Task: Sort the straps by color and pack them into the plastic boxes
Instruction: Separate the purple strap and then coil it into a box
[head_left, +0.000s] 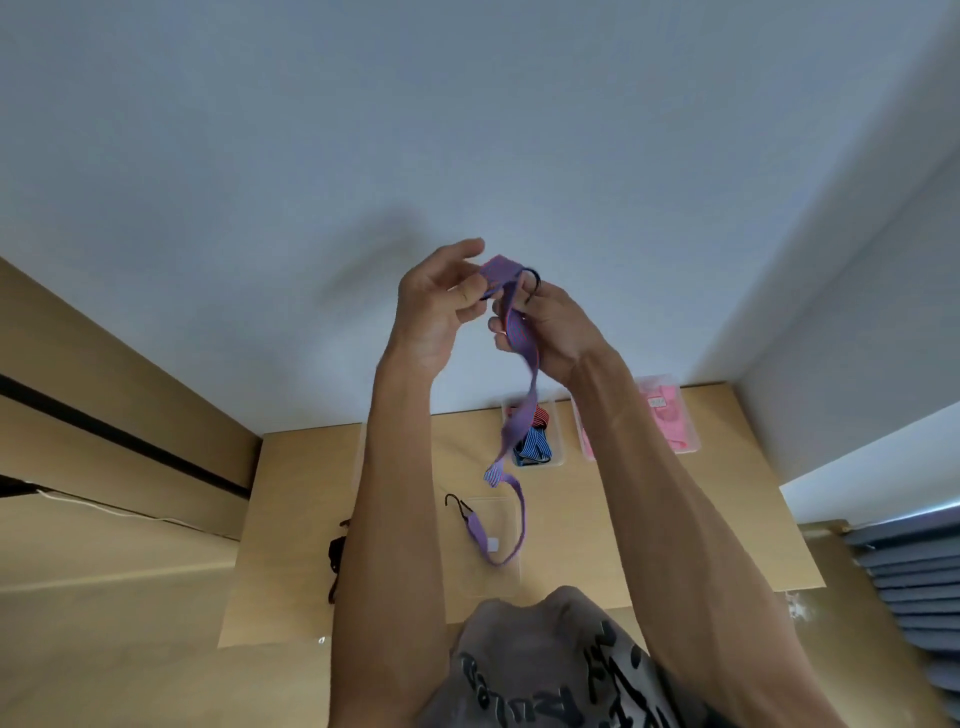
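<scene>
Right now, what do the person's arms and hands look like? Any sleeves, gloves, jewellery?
Both forearms are bare up to the frame's lower edge: no sleeves in view. The left hand and right hand wear no gloves, and I see no rings, watch or bands on the wrists. The only clothing visible is a grey shirt with black lettering, at the bottom of the view.

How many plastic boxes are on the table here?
3: one with striped straps at the back, one with pink straps to its right, and an empty clear one nearer the person. Arms may hide others.
</scene>
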